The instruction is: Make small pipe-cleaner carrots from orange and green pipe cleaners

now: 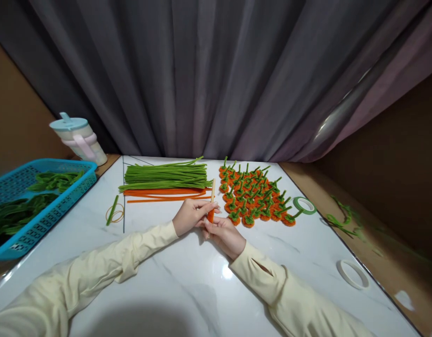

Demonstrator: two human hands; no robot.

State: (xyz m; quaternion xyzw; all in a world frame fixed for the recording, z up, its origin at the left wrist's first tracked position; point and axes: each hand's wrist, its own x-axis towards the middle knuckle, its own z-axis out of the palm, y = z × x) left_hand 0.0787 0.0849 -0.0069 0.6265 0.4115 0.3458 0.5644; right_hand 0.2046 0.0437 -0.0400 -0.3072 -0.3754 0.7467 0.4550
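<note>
My left hand (190, 215) and my right hand (223, 233) meet at the middle of the white marble table (173, 281). Together they pinch a thin wooden stick (213, 189) that stands nearly upright, with an orange pipe cleaner coil (210, 216) wound round its lower end. Both hands have their fingers closed on it. Just behind the hands lie a bundle of green pipe cleaners (166, 177) and a few orange pipe cleaners (163, 194). To the right is a patch of several finished orange pieces with green stems (254, 196).
A blue basket (61, 199) with green pieces sits at the left edge, a lidded jug (78, 138) behind it. A loose green stem on an elastic band (113, 211) lies left of centre. A green tape roll (304, 205) and a white tape roll (352, 274) lie at right. A grey curtain hangs behind.
</note>
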